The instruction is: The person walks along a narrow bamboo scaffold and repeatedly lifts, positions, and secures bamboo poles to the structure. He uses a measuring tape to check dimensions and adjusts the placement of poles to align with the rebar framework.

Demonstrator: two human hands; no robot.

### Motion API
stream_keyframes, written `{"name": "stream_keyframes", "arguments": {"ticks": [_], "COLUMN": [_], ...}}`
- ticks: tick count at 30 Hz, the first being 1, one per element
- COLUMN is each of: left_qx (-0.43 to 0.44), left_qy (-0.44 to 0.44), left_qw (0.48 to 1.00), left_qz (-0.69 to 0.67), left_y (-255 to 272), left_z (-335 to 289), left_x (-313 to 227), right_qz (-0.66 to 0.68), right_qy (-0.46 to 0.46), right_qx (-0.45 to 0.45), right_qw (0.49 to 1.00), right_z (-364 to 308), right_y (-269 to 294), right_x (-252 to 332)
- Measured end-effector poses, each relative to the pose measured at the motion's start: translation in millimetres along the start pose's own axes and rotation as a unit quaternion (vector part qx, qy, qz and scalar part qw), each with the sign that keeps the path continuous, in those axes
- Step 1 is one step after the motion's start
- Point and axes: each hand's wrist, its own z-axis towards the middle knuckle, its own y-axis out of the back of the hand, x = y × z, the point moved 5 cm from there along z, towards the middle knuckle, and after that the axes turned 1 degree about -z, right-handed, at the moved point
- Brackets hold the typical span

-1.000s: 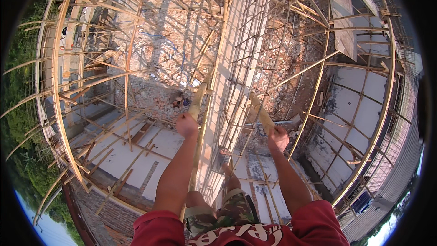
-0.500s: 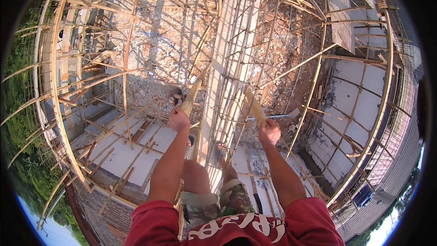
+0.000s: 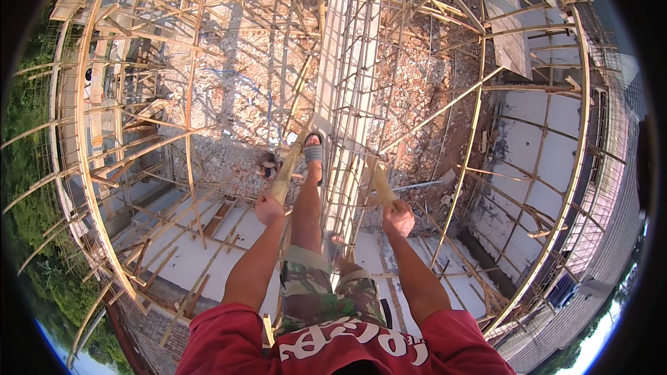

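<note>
"How is the left pole [image 3: 287, 172] held?"

"Its near end is wrapped by the curled left hand [image 3: 269, 209] — perhaps for steadiness; its shaft is slanted inward, ahead of that grip."

"Between the grips?"

"A rebar cage [image 3: 358, 69] is flanked."

"Rightmost?"

"The right pole [image 3: 381, 184] is likewise clasped by the right hand [image 3: 398, 219] — seemingly for balance."

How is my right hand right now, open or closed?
Closed: your right hand is curled into a fist at the near end of a wooden pole.
</note>
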Motion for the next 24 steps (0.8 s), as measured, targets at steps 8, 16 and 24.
{"name": "stream_keyframes", "arguments": {"ticks": [8,16,24], "left_qx": [0.023,0.023,0.131], "left_qy": [-0.010,-0.032,0.079], "left_qw": [0.999,0.997,0.986], "left_qz": [-0.021,-0.069,0.064], "left_y": [4,1,8], "left_z": [-7,-4,-1], "left_x": [7,27,25], "right_qz": [0.012,0.018,0.018], "right_qy": [0.008,0.012,-0.021], "right_qx": [-0.023,0.011,0.040], "right_qw": [1.000,1.000,0.999], "right_z": [-4,-14,-16], "right_y": [7,6,10], "right_x": [8,-3,2]}}
